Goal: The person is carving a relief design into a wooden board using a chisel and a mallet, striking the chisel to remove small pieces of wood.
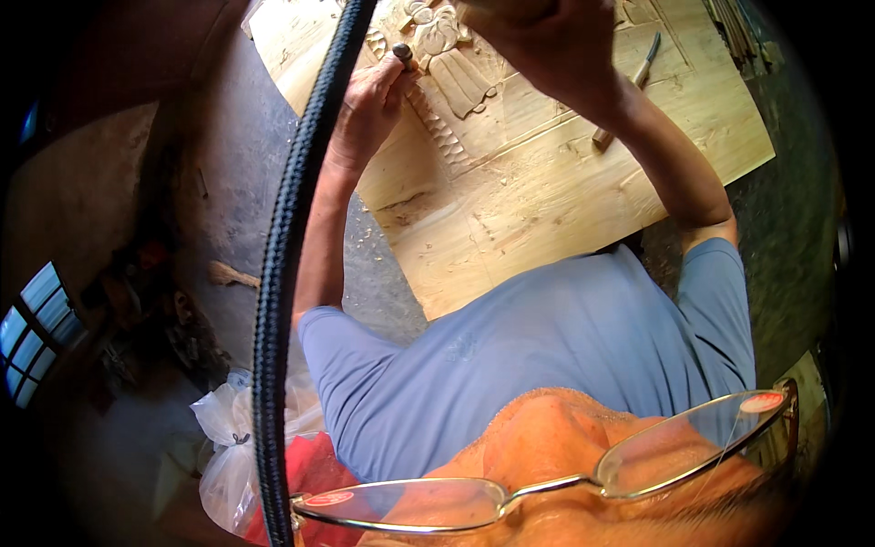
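My left hand [366, 114] is closed around a carving chisel [404, 55], whose dark round butt sticks out above the fist. It stands over a scalloped carved border on a pale wooden panel [510, 219]. Beside it is a carved robed figure [453, 68] in relief. My right hand [561, 55] is raised over the panel, to the right of the figure, with its fingers curled. What it grips is dark and cut off by the top edge, so I cannot make it out. A second chisel [632, 96] with a wooden handle lies on the panel behind my right wrist.
Wood chips are scattered over the panel. Several long thin tools [734, 32] lie at its far right. A dark cable [290, 210] crosses the view in front of my left arm. On the left are a piece of wood [234, 274] on the floor and a clear plastic bag [223, 438].
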### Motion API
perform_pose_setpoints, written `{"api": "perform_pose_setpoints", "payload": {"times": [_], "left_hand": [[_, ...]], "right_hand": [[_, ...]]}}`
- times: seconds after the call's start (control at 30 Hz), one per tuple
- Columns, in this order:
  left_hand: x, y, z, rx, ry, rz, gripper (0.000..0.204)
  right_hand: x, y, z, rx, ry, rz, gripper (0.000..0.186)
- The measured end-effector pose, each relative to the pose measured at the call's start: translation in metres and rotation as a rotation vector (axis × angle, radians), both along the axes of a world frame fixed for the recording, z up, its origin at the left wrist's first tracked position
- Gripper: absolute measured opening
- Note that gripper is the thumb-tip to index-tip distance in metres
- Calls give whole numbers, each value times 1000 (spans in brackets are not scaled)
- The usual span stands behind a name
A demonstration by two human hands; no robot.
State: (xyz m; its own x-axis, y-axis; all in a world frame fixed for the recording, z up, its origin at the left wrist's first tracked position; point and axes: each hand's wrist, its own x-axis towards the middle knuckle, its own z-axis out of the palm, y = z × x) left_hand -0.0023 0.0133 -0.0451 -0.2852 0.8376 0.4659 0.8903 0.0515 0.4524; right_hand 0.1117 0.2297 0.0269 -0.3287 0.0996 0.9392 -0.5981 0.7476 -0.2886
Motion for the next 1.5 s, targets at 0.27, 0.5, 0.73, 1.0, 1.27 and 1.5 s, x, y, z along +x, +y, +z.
{"api": "perform_pose_setpoints", "payload": {"times": [0.27,0.5,0.73,1.0,1.27,1.5], "left_hand": [[13,-2,-1,72,10,125,5],[13,-1,3,520,-613,320,4],[38,7,-4,600,-654,337,5],[43,4,-20,385,-748,313,9],[45,1,-22,249,-408,320,11],[40,-3,-24,232,-230,339,10]], "right_hand": [[37,0,36,179,-202,-407,60],[56,2,32,-521,-557,83,30],[56,4,20,-739,-751,192,18],[59,-3,19,-699,-707,183,20],[64,-4,16,-509,-655,220,24],[59,-9,16,-372,-565,141,33]]}}
